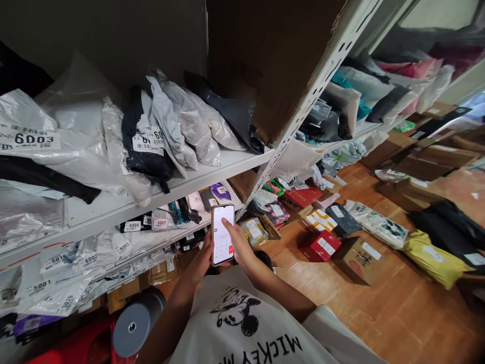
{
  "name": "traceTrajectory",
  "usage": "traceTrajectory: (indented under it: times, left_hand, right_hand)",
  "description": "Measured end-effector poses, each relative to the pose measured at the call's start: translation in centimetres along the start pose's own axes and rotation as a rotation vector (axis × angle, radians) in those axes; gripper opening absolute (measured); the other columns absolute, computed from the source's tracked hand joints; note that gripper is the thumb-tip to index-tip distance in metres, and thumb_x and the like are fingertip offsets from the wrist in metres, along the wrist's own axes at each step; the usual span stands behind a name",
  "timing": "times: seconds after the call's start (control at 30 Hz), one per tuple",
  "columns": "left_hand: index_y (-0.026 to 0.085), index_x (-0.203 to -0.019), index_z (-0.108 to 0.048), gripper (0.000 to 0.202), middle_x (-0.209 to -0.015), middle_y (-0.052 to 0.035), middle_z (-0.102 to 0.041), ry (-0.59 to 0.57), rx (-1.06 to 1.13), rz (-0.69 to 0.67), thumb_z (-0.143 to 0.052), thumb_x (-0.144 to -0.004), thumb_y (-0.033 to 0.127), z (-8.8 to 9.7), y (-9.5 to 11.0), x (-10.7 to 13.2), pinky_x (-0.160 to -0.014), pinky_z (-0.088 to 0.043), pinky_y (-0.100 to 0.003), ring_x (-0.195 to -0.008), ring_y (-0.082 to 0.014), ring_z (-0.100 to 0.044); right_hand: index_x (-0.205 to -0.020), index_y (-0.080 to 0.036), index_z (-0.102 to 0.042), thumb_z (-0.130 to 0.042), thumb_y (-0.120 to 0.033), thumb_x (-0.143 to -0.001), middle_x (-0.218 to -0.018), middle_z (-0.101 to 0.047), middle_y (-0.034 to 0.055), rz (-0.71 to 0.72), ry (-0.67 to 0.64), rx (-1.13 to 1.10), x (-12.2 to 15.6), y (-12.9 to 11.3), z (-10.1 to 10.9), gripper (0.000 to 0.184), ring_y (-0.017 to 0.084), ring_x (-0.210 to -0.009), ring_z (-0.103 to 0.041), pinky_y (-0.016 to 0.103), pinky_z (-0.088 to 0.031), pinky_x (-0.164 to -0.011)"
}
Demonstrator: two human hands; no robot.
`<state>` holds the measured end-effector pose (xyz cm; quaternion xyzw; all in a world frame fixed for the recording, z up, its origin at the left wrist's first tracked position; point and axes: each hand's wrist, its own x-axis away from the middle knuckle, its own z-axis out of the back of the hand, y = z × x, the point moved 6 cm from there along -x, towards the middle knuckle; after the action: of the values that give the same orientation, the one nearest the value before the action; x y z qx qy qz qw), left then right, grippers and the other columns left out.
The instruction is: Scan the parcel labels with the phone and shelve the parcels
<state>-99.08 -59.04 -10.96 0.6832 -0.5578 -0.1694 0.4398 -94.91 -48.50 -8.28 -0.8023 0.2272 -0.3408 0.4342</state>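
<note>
A smartphone (221,242) with a lit white screen is held upright in front of my chest. Its screen shows a number keypad with a red key at the lower right. My left hand (206,251) wraps round the phone's left edge and lower back. My right hand (237,240) holds the phone's right side, and its thumb lies over the upper part of the screen. Just beyond the phone, small labelled parcels (195,201) stand on a lower shelf.
A white metal shelf (212,169) carries several grey and black plastic mailing bags (193,126) with number labels. Its perforated post (303,111) slants up to the right. Cardboard boxes (358,260), a red box (320,245) and a yellow parcel (435,255) lie on the brown floor. A grey round object (132,323) sits lower left.
</note>
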Motion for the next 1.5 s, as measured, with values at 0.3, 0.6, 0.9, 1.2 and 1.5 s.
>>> traceTrajectory:
  times: [0.3, 0.6, 0.9, 1.2, 1.5]
  left_hand:
    - [0.033, -0.157, -0.021, 0.097, -0.157, -0.0117, -0.036, 0.081, 0.053, -0.022, -0.066, -0.078, 0.067, 0.0, 1.7, 0.0, -0.064, -0.063, -0.04, -0.121, -0.0396, -0.055]
    - [0.042, -0.156, -0.015, 0.093, -0.155, -0.0058, -0.041, 0.026, 0.218, -0.044, -0.067, -0.08, 0.032, 0.2, 2.9, 0.7, -0.063, -0.063, -0.037, -0.108, -0.0322, -0.064]
    - [0.037, -0.158, -0.008, 0.1, -0.155, -0.0085, -0.041, 0.059, 0.206, -0.037, -0.067, -0.077, 0.03, -0.1, 2.9, 0.6, -0.07, -0.063, -0.043, -0.116, -0.0359, -0.06]
    - [0.04, -0.157, 0.005, 0.112, -0.155, -0.0055, -0.041, -0.058, 0.098, -0.012, -0.053, -0.066, 0.012, -0.7, 3.7, 1.3, -0.075, -0.061, -0.042, -0.108, -0.0331, -0.065]
    - [0.04, -0.158, 0.0, 0.112, -0.155, -0.0033, -0.042, -0.053, 0.128, -0.027, -0.054, -0.063, 0.013, -0.9, 3.8, 1.2, -0.073, -0.062, -0.042, -0.114, -0.0338, -0.061]
  right_hand:
    - [-0.087, -0.024, -0.057, -0.064, -0.051, -0.074, -0.074, -0.065, -0.0016, 0.098, -0.122, -0.039, -0.2, -0.2, -0.2, 0.031, 0.021, -0.07, -0.06, 0.032, -0.046, -0.067]
    - [-0.124, -0.026, -0.054, -0.062, -0.023, -0.072, -0.1, -0.068, 0.0003, 0.14, -0.434, 0.09, 0.8, -1.3, 0.0, 0.053, 0.023, -0.088, -0.06, 0.032, -0.046, -0.075]
    - [-0.126, -0.027, -0.051, -0.064, -0.02, -0.068, -0.109, -0.068, 0.0007, 0.168, -0.487, 0.108, 1.4, -2.3, -0.5, 0.06, 0.024, -0.099, -0.06, 0.034, -0.046, -0.084]
    - [-0.12, -0.028, -0.055, -0.06, -0.02, -0.065, -0.103, -0.068, 0.0, 0.153, -0.437, 0.071, 1.5, -2.4, -0.3, 0.056, 0.024, -0.095, -0.059, 0.033, -0.047, -0.078]
    - [-0.115, -0.027, -0.054, -0.067, -0.031, -0.071, -0.097, -0.066, 0.0007, 0.17, -0.4, 0.09, 2.0, -3.2, -1.0, 0.046, 0.021, -0.083, -0.059, 0.03, -0.049, -0.068]
